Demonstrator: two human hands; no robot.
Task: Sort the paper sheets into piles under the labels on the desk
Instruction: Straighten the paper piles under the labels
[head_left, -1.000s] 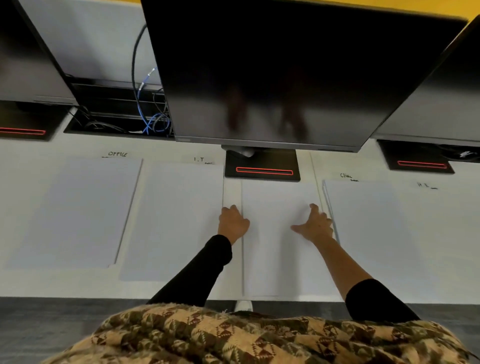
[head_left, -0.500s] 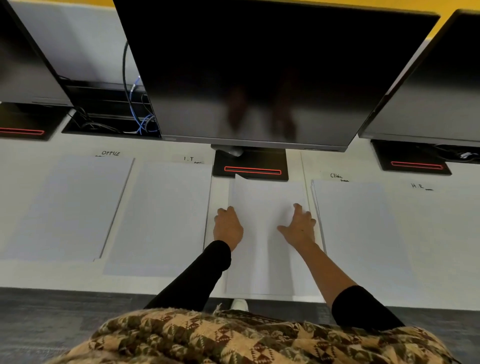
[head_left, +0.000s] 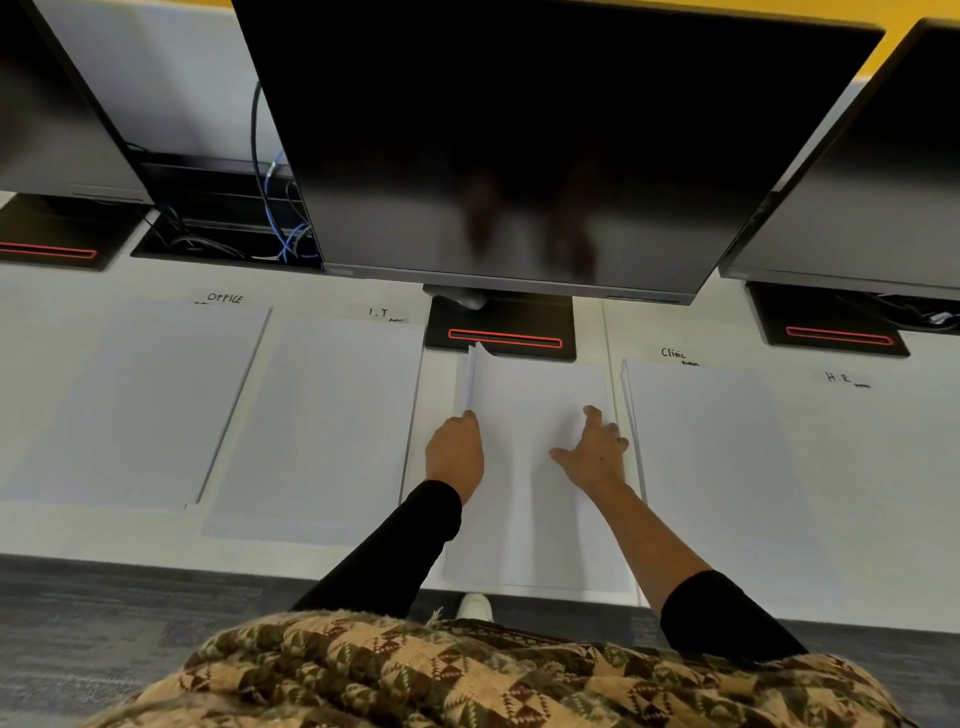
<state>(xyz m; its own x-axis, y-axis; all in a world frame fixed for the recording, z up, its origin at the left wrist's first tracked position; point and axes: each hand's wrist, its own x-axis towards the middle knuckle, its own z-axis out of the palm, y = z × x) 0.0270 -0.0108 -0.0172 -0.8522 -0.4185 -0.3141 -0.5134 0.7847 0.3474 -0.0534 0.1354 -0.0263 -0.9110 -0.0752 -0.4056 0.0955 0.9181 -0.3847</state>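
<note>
Left hand (head_left: 454, 457) pinches the stack (head_left: 540, 519) by its raised edge, right hand (head_left: 595, 452) lies open on it; next, free one sheet.

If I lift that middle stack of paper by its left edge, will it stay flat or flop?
Probably flop: the middle stack curls up at its far left corner, where the left hand grips its edge. It fans apart there, so it may well slide loose and shed layers. The right hand rests on top, which likely helps keep it in place.
</note>
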